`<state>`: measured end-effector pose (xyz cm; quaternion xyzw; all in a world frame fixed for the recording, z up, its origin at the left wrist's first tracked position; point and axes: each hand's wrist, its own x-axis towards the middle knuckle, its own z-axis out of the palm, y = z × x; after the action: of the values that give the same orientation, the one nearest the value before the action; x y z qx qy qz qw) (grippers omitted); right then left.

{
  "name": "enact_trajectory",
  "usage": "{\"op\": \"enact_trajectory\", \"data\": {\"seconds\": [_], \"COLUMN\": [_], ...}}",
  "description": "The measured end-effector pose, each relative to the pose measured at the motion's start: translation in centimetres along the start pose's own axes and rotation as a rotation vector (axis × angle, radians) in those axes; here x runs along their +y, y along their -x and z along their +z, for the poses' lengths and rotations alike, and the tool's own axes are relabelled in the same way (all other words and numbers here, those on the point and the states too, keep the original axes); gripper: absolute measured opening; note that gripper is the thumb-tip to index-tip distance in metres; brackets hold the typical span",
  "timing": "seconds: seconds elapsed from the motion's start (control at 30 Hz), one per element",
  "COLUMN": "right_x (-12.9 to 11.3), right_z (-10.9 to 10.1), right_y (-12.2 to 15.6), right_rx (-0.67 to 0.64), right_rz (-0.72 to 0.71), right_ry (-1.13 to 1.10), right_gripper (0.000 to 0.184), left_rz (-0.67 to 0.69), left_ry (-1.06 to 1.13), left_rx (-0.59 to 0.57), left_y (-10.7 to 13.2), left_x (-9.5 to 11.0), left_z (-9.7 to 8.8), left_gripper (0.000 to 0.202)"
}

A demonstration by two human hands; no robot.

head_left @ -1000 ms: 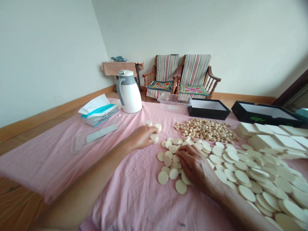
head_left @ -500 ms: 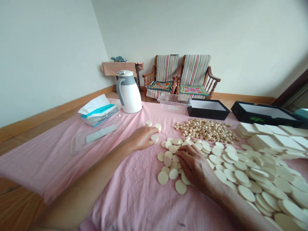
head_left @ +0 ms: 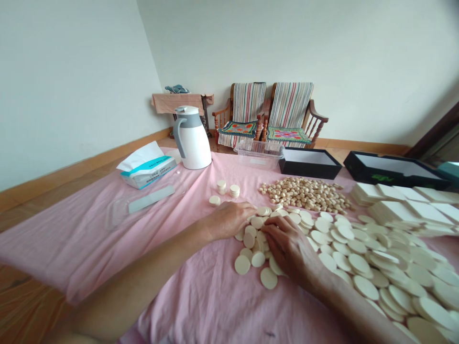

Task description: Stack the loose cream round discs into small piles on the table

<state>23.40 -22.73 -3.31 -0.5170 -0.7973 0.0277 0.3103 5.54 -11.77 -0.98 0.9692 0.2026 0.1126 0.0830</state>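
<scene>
Small cream discs lie in a loose patch on the pink cloth, centre near, under both hands.

Far left: tissue pack, clear lid flat beside it, white jug behind.

Left of centre: two short stacks of the same discs, upright, with a single disc just beside them, apart from the patch.

Left hand: palm down, fingers stretched over the patch's far-left edge, tips touching discs. Whether one is pinched, cannot tell.

Right hand: palm down on the patch's right side, fingers bent, tips pressed among discs. Grip hidden.

Right: heap of tan pellets far, larger discs spread near, white slabs at the edge.

Judgement: gathering small discs for stacking looks to be the step in hand. A next pick calls for sliding one disc clear of its overlapping neighbours, then setting it square on a stack.
</scene>
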Motion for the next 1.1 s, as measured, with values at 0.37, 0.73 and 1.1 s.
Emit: {"op": "enact_trajectory", "data": {"seconds": [0.37, 0.73, 1.1], "right_x": [-0.1, -0.2, 0.1], "right_z": [-0.1, -0.1, 0.1], "right_y": [-0.1, -0.1, 0.0], "right_rx": [-0.017, -0.014, -0.027], "right_rz": [0.004, -0.003, 0.009], "right_ry": [0.014, 0.015, 0.013], "right_gripper": [0.022, 0.022, 0.022], "left_rz": [-0.081, -0.182, -0.147], "left_ry": [0.010, 0.108, -0.022], "left_rx": [0.115, 0.117, 0.055], "left_y": [0.7, 1.9, 2.1], "left_x": [-1.2, -4.3, -3.2], "left_z": [-1.4, -3.4, -4.0], "left_gripper": [0.035, 0.042, 0.040]}}
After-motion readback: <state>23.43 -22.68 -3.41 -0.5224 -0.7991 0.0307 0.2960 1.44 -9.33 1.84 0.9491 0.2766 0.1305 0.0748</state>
